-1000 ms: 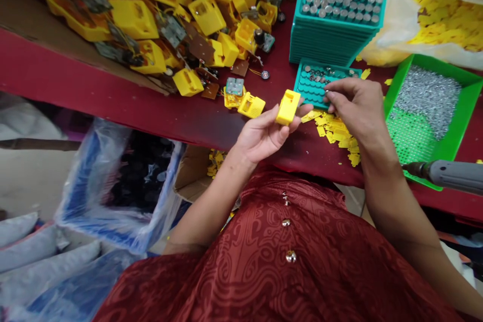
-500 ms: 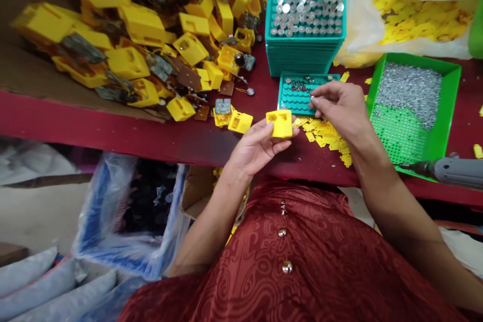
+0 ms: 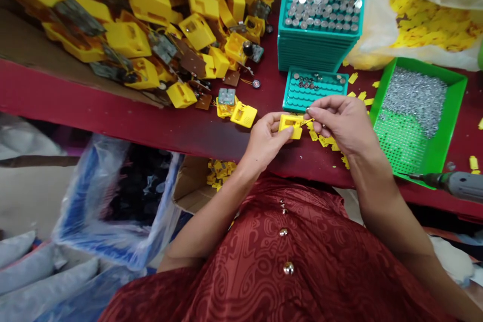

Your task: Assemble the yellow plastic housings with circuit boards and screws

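Note:
My left hand point(image 3: 266, 141) is closed around a small yellow plastic casing point(image 3: 290, 132), its recessed side facing up. My right hand point(image 3: 339, 123) is closed in a pinch at the casing's right edge. Between its thumb and forefinger shows the edge of a small dark, shiny button cell point(image 3: 308, 109). A thin yellow piece point(image 3: 308, 122) sticks out below those fingers toward the casing; whether the hand grips it, I cannot make out. Just behind the hands lies a teal tray point(image 3: 313, 94) with a few button cells. Loose yellow covers point(image 3: 324, 140) lie partly under my right hand.
Teal trays point(image 3: 317, 45) stand stacked behind, the top one full of button cells. A green basket point(image 3: 433, 161) of screws is right, with an electric screwdriver point(image 3: 460, 182) at its front. Yellow casings point(image 3: 147, 0) with circuit boards heap at left. A cardboard box point(image 3: 192, 186) sits below the table edge.
My right hand has come from the teal tray's edge to the yellow casing. My left hand has moved right with the casing, its thumb now across the front. The camera view has shifted a little.

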Action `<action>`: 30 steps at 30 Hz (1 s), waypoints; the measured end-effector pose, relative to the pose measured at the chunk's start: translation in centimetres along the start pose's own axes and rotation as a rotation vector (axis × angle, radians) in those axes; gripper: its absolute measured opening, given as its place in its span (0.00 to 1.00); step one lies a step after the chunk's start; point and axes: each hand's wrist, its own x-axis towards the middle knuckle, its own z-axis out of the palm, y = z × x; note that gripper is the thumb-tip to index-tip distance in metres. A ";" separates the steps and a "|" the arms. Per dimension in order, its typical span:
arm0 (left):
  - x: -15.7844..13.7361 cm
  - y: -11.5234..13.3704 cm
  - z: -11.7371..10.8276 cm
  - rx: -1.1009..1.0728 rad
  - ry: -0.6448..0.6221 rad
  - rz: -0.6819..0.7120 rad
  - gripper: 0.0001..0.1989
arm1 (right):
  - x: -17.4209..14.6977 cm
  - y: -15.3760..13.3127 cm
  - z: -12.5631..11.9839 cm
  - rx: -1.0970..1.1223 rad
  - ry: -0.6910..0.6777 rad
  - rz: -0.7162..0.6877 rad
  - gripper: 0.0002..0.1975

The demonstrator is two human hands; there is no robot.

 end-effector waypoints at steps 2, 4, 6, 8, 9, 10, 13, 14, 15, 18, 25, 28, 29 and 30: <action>0.2 -0.1 0.0 0.049 -0.016 0.050 0.18 | -0.4 -0.1 0.4 0.000 -0.017 0.010 0.15; 0.5 -0.2 0.1 0.081 -0.005 0.100 0.21 | -0.7 -0.3 0.6 0.010 -0.008 0.010 0.18; 0.7 -0.1 0.1 0.090 0.007 0.119 0.23 | -0.9 -0.5 0.8 0.027 0.009 0.019 0.21; 0.8 0.1 0.3 0.088 0.013 0.099 0.23 | -1.0 -0.5 0.9 0.047 0.020 0.052 0.22; 0.8 0.2 0.3 0.083 0.009 0.076 0.23 | -1.0 -0.4 1.0 0.054 0.028 0.067 0.23; 0.7 0.4 0.4 0.076 0.001 0.047 0.23 | -1.0 -0.3 1.0 0.052 0.037 0.073 0.23; 0.5 0.7 0.5 0.040 -0.031 -0.030 0.24 | -1.1 0.1 1.3 0.009 0.063 0.016 0.19; 0.4 0.7 0.5 0.029 -0.038 -0.039 0.24 | -1.1 0.2 1.5 -0.014 0.071 -0.012 0.16; 0.4 0.6 0.5 0.022 -0.042 -0.037 0.24 | -1.1 0.3 1.7 -0.038 0.079 -0.033 0.14; 0.2 0.2 0.3 0.017 -0.069 -0.007 0.25 | -1.3 0.5 2.4 -0.123 0.141 -0.031 0.06; -0.1 -1.2 0.6 0.085 -0.055 0.122 0.24 | -1.6 0.3 3.9 -0.314 0.257 -0.019 0.06; -0.2 -1.4 1.0 0.113 -0.030 0.142 0.24 | -1.7 0.5 3.9 -0.406 0.298 -0.055 0.08; -0.1 -1.4 1.1 0.111 -0.027 0.134 0.24 | -1.7 0.7 3.9 -0.428 0.301 -0.068 0.08; -0.1 -1.3 1.1 0.103 -0.025 0.121 0.23 | -1.7 0.8 3.7 -0.442 0.299 -0.075 0.08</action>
